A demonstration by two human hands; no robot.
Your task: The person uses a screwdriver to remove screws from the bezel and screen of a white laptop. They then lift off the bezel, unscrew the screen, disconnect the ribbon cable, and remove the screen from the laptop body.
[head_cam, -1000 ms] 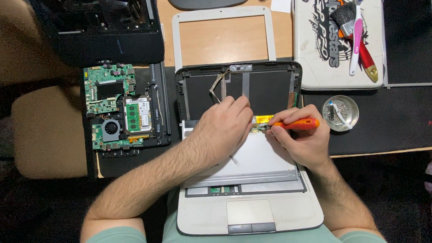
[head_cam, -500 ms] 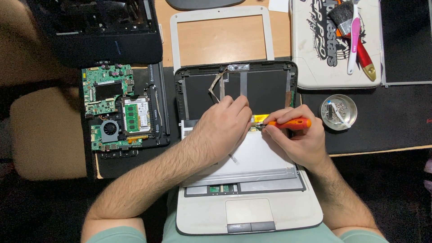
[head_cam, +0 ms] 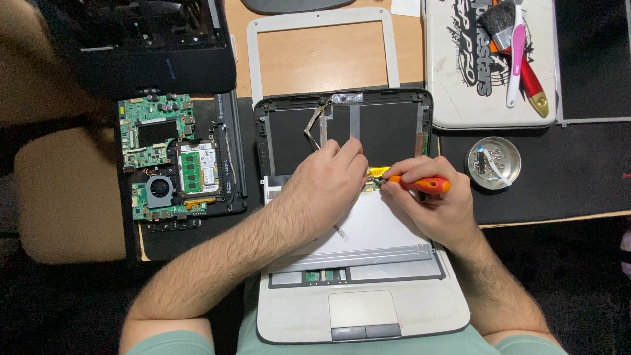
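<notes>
Screen panel (head_cam: 368, 227): silver-grey rectangle, face down, under fingers (head_cam: 348, 158) of both hands. Empty white screen bezel (head_cam: 253, 59): beyond fingers, on bench. White label (head_cam: 205, 172) on green memory module: left of fingers.

We look down on a wooden desk (head_cam: 328, 59) partly covered by a black mat (head_cam: 559, 177). Left of the desk stands a tan chair (head_cam: 66, 197), over a dark floor (head_cam: 578, 276).

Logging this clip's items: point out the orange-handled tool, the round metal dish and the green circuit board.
orange-handled tool (head_cam: 420, 185), head view, on the orange handle.
round metal dish (head_cam: 493, 163), head view, on its inner floor near the middle.
green circuit board (head_cam: 154, 135), head view, on its upper half.
</notes>
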